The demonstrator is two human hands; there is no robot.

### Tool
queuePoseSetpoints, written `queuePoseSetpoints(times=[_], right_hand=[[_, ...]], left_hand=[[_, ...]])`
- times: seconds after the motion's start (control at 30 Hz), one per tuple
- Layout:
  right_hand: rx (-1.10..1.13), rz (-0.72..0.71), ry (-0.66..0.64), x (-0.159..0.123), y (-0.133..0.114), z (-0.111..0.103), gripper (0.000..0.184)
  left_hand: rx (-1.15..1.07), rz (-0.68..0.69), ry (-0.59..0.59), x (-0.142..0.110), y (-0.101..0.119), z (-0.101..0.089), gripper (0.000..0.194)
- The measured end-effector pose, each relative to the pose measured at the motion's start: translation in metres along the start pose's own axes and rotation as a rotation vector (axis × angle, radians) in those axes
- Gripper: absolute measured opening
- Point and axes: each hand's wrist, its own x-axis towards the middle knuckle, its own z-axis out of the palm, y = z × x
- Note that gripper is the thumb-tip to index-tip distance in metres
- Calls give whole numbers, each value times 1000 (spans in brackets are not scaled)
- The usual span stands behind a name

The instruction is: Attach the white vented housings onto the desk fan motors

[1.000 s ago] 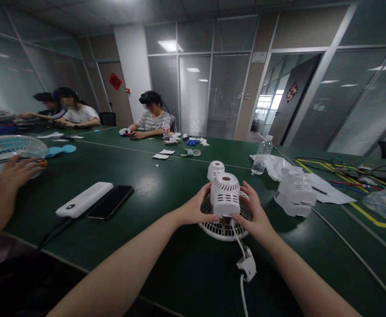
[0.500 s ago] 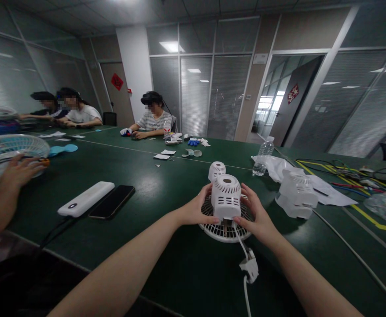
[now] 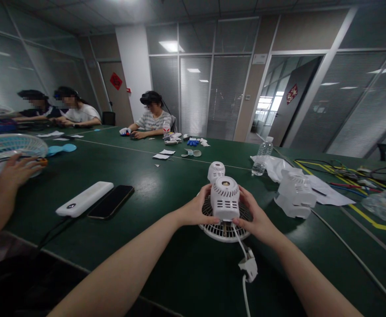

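A white plastic fan motor cover with slotted vents stands upright over a round white fan grille lying on the green table. My left hand grips the cover's left side, thumb at its lower front edge. On the opposite side my right hand holds it in the same way. Something brownish shows in the hole on top of the cover. From under the cover a white cord runs down to a white plug. A smaller white vented part stands just behind the cover.
To the left lie a white power bank and a black phone. A co-worker's hand rests at a fan grille farther left. At right are a water bottle, another white housing and wires.
The cover has shifted slightly downward between my hands, and a brownish piece now shows more clearly in its top hole. Both hands keep their hold. The view has turned very slightly.
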Motion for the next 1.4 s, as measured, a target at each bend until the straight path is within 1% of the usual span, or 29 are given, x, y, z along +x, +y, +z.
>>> queuePoseSetpoints(times=[0.13, 0.3, 0.53, 0.73, 0.83, 0.9, 1.03, 1.1, 1.27, 1.4], right_hand=[[-88, 1, -1, 0, 2, -3, 88], [-163, 28, 13, 1, 6, -2, 88], [-201, 35, 53, 2, 19, 4, 86], [-299, 21, 99, 4, 33, 10, 82], [-286, 39, 109, 4, 34, 11, 82], [-235, 49, 105, 5, 32, 10, 82], [-79, 65, 46, 4, 26, 6, 83], [-47, 71, 18, 4, 24, 2, 83], [-87, 69, -31, 4, 20, -5, 87], [-119, 48, -29, 2, 19, -6, 89]], left_hand=[[1, 13, 4, 1, -2, 1, 115], [-17, -37, 0, 1, -4, -1, 120], [-8, -108, 10, 2, -4, -7, 118], [16, -121, 36, 3, -8, -8, 114], [17, -127, 50, 3, -13, -8, 112], [18, -123, 50, 4, -14, -8, 112], [28, -94, 31, 4, -14, -9, 109], [32, -75, 18, 5, -12, -10, 105], [20, -76, -26, 5, -13, -14, 100], [68, -75, -23, 5, -14, -18, 98]])
